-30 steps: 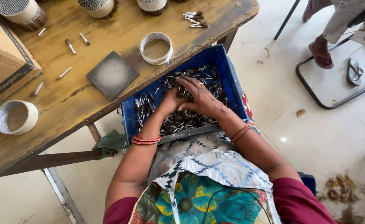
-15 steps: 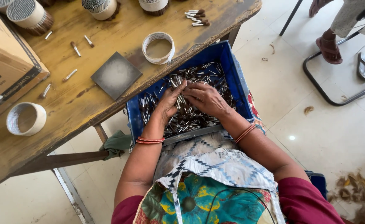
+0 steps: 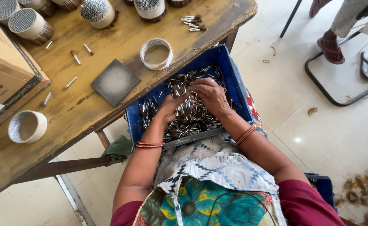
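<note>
Worn, yellow-brown wood forms the table, which stands on a pale tiled floor scattered with dry leaf scraps at the lower right. On the tabletop lie a square grey plate, two rolls of tape, a few loose small sticks, a cardboard box at the left edge, and round bundles of packed sticks along the far side. Another person's sandalled foot rests beside a black chair frame at the upper right. A blue plastic crate, on the seated person's lap and partly tucked under the table edge, holds a heap of thin dark sticks. Both hands are inside the crate on the heap: the left hand curls its fingers around a small clump of sticks, and the right hand lies palm-down just beside it, fingers bent into the same clump; whether it grips any cannot be told.
</note>
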